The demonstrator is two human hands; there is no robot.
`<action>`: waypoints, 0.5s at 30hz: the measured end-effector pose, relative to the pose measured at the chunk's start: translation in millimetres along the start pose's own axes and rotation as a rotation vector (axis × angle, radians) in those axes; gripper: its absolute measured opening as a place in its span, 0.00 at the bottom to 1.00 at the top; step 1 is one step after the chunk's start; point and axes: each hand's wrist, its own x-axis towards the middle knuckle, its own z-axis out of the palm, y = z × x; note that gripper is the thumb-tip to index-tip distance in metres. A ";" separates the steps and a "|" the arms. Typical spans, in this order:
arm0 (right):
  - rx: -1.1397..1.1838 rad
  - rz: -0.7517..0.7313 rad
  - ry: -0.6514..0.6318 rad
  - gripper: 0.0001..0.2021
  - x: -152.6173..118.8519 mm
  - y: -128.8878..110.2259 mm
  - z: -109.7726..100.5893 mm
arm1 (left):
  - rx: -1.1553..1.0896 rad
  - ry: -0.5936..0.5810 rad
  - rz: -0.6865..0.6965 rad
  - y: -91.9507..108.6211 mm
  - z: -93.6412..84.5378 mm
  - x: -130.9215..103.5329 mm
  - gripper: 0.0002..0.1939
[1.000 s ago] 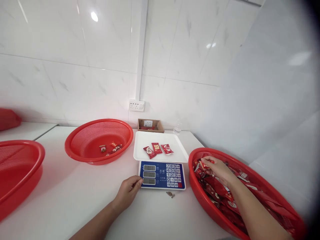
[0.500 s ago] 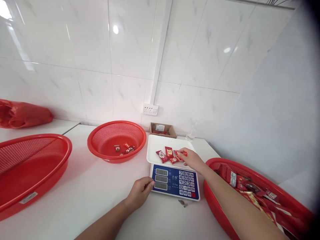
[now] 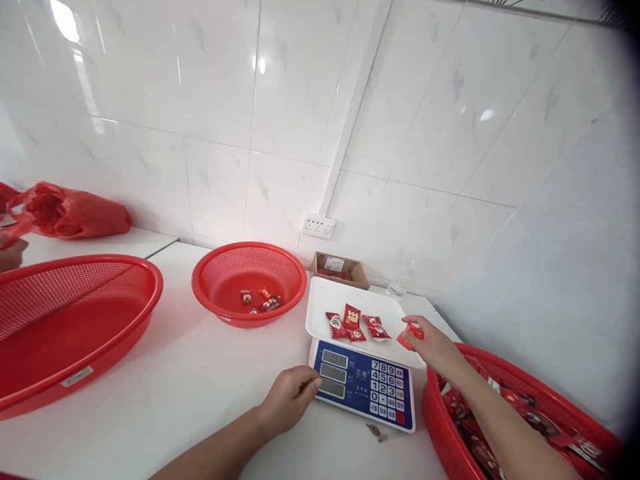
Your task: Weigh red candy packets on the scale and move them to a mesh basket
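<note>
My right hand (image 3: 425, 343) pinches a small red-wrapped candy (image 3: 411, 337) over the right edge of the scale's white tray (image 3: 320, 297). Several red-wrapped candies lie on that tray, among them one with a white pattern (image 3: 376, 327) lying apart from a cluster (image 3: 351, 317). Below the tray is the scale's blue keypad and display panel (image 3: 360, 383). My left hand (image 3: 290, 398) is closed, thumb against forefinger, at the panel's left edge; whatever its fingers hold, if anything, is hidden. Under my right forearm stands a red basket (image 3: 435, 427) full of wrapped snacks.
A round red basket (image 3: 215, 310) holds several candies. Another large red basket (image 3: 150, 293) stands at left. Behind the scale are a cardboard box (image 3: 357, 272) and a clear plastic bottle (image 3: 399, 285). At far left, another person's hand (image 3: 13, 253) is near red plastic bags (image 3: 90, 212).
My right hand has moved right across the tray with a candy in its fingers, leaving several candies there. The view has shifted left, and another person's hand has appeared at the left edge.
</note>
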 end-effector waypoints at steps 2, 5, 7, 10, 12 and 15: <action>-0.005 -0.016 0.023 0.14 -4.2 14.9 -9.0 | -0.013 0.004 -0.003 -0.6 0.1 0.0 0.16; 0.003 -0.002 0.007 0.12 -11.4 41.7 -24.4 | -0.008 0.003 -0.008 -1.8 0.7 -0.4 0.16; 0.004 0.003 -0.013 0.12 -15.5 61.4 -34.0 | 0.010 -0.002 -0.005 -2.6 1.0 -0.8 0.16; -0.047 0.043 -0.012 0.11 -19.4 92.7 -43.0 | 0.016 -0.008 0.005 -3.2 1.0 -1.1 0.16; -0.095 0.082 -0.041 0.09 -20.3 113.5 -44.8 | 0.012 -0.012 0.005 -3.3 1.0 -1.0 0.16; -0.142 0.103 -0.040 0.07 -20.1 136.5 -44.0 | 0.015 -0.016 -0.001 -2.8 1.3 -0.7 0.16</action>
